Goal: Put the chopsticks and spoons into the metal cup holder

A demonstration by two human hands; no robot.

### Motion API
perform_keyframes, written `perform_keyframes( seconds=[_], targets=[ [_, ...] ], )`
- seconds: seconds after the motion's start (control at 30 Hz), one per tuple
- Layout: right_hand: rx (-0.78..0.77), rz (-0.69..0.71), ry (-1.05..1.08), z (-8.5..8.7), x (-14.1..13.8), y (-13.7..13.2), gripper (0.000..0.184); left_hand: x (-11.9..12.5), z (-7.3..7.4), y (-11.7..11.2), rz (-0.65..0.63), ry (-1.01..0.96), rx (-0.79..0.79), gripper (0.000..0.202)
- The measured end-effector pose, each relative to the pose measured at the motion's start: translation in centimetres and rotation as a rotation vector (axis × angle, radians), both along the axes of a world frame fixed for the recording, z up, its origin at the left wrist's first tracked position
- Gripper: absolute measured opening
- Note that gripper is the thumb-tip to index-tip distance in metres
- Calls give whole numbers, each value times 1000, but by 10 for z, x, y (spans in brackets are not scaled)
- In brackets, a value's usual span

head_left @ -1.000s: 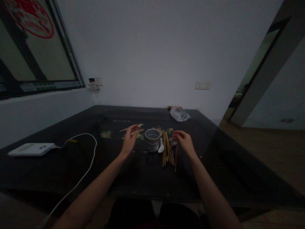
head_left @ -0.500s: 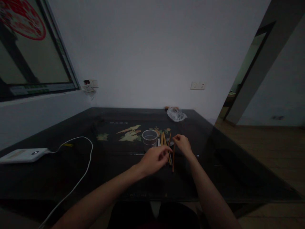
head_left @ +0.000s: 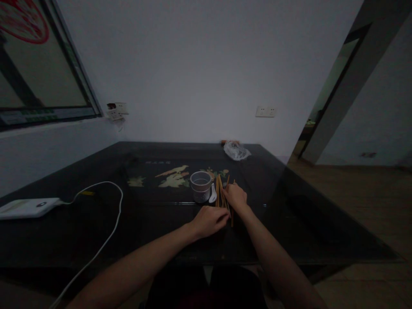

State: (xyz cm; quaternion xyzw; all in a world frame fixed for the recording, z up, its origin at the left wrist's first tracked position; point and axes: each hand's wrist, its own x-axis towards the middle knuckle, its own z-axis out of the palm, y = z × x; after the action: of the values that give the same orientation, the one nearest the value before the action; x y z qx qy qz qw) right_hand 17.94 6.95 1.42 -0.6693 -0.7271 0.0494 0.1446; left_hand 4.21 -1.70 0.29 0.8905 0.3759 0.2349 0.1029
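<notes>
A bundle of wooden chopsticks (head_left: 218, 191) lies on the dark table, tips pointing away from me. My right hand (head_left: 236, 197) bends over the bundle from the right, its fingers closed on a chopstick near the middle. At the near ends of the sticks, my left hand (head_left: 210, 221) has thumb and fingers pinched together; what lies between them is too small to make out. Left of the chopsticks is a white spoon (head_left: 213, 194), beside a grey cup (head_left: 201, 193) standing upright. A small shiny object (head_left: 225, 185) shows partly behind my right hand.
A crumpled clear plastic bag (head_left: 236, 150) lies by the wall, with a brown roll-like thing (head_left: 223, 142) behind it. On the left, a white device (head_left: 28, 207) trails a white cable (head_left: 121, 201) over the table (head_left: 154, 214). The table's right edge slopes toward the floor.
My right hand has come down and left onto the chopsticks. My left hand has lowered and its fingers have closed near the stick ends, uncovering the white spoon. The view has shifted slightly.
</notes>
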Motion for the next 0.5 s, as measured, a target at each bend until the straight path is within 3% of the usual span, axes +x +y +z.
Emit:
perform_keyframes(
  seconds=[0.5],
  targets=[
    [-122, -107, -17, 9, 1, 1, 37, 5, -2, -2, -7, 47, 2, 21]
  ],
)
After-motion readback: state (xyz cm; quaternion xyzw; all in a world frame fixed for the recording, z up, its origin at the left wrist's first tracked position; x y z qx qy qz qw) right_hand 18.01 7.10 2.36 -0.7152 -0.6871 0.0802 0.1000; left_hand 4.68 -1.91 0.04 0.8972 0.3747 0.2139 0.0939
